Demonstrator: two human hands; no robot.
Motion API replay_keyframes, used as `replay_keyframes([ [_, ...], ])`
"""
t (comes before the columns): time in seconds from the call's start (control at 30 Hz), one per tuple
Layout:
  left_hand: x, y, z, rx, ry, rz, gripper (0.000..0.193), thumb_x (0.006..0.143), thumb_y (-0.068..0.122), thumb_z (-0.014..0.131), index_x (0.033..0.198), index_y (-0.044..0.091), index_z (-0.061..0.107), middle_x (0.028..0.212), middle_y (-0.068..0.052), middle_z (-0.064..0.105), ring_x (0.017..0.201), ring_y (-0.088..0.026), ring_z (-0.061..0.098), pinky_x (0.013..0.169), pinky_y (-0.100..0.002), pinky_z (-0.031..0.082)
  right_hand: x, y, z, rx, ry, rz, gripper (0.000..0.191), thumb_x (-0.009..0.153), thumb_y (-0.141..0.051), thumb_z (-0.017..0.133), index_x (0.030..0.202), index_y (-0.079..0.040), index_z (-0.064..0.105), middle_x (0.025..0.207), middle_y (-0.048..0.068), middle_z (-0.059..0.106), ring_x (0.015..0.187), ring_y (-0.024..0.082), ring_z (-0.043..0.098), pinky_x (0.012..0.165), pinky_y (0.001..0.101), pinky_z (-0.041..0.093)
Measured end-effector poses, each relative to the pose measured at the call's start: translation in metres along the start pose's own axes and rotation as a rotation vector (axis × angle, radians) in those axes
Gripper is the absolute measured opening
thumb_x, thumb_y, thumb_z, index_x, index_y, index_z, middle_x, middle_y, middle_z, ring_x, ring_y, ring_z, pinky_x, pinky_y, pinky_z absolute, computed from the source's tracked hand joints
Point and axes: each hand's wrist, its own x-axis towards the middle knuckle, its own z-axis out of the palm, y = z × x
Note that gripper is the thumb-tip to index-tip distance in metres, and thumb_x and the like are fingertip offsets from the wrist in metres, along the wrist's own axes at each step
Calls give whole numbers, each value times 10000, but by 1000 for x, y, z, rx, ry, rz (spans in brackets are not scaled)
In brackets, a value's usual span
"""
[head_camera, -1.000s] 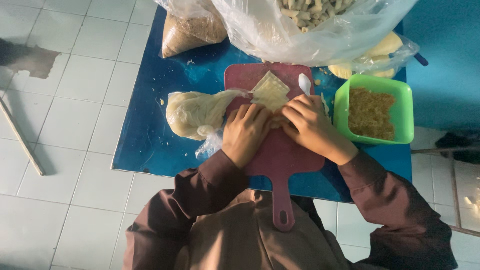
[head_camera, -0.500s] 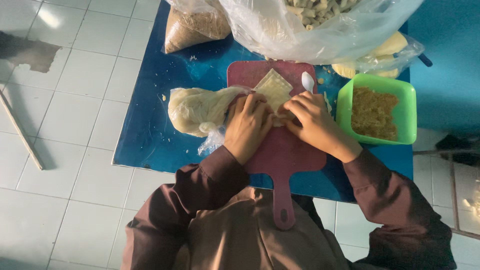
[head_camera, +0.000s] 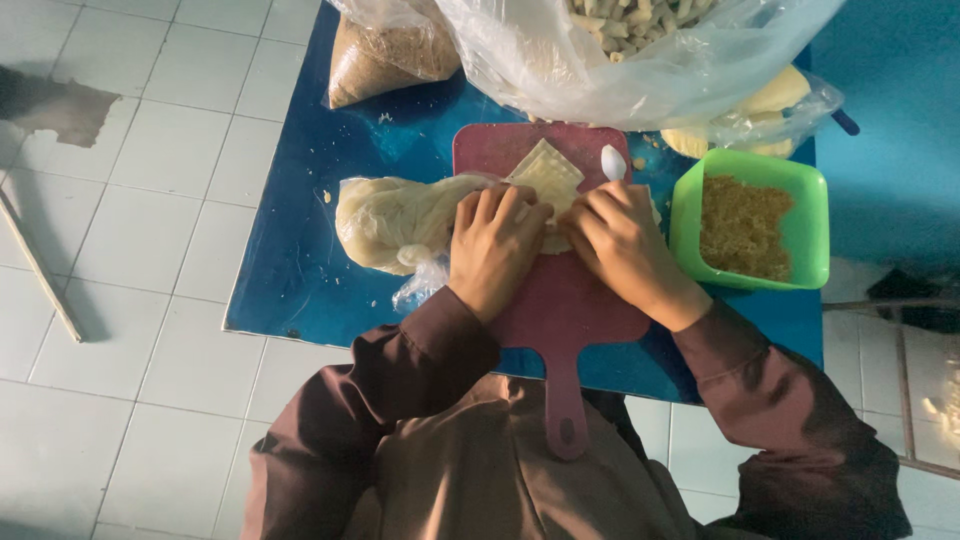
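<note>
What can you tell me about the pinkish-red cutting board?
The cutting board is dull pinkish red, looks like plastic, and lies flat on the blue table. It is a rounded rectangle with a long handle pointing toward the person; the handle has a small hole near its end. A pale square wrapper lies at its far end, with a white spoon beside that. The left hand and right hand rest over its middle.

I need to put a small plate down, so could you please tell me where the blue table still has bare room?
The blue table is bare left of the dough bag, below the crumb bag. A thin strip by the board handle is free too. Around the red cutting board, both hands and the green tub, it is crowded.
</note>
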Motion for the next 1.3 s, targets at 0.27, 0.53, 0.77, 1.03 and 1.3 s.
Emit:
replay_keyframes([
  [0.27,-3,0,-1,111,12,66,206,865,192,701,1061,128,681,1170,-10,624,1215,-212,585,1098,-480,416,0,1,4,-43,25,-56,212,845,-47,764,1048,-45,703,1051,48,645,1047,242,606,931,426,422],
  [0.53,-8,-3,8,118,21,56,231,878,199,687,1094,116,695,1170,-11,641,1212,-203,593,1121,-519,396,1,1,5,-20,35,-66,191,881,-89,786,1050,-51,707,1064,35,656,1051,228,617,927,418,405],
  [0.77,-17,0,16,281,-6,108,248,912,175,683,1144,97,729,1238,-26,658,1322,-205,575,1227,-603,340,0,3,13,-128,56,-97,207,856,-55,752,1062,-56,729,1113,54,657,1098,234,605,943,425,409],
  [1.03,-20,-6,22,308,-28,74,348,956,252,677,1253,80,727,1405,-43,630,1470,-263,444,1259,-632,249,5,10,28,-47,89,3,215,902,-54,750,1107,-56,686,1054,56,642,1063,254,597,931,429,399],
  [1.3,-18,-6,19,292,-30,-19,413,919,236,659,1301,85,703,1478,-57,575,1475,-277,430,1247,-619,232,-9,5,22,-164,14,-35,280,857,3,717,1121,-88,691,1167,8,716,1159,172,632,1079,438,388],
])
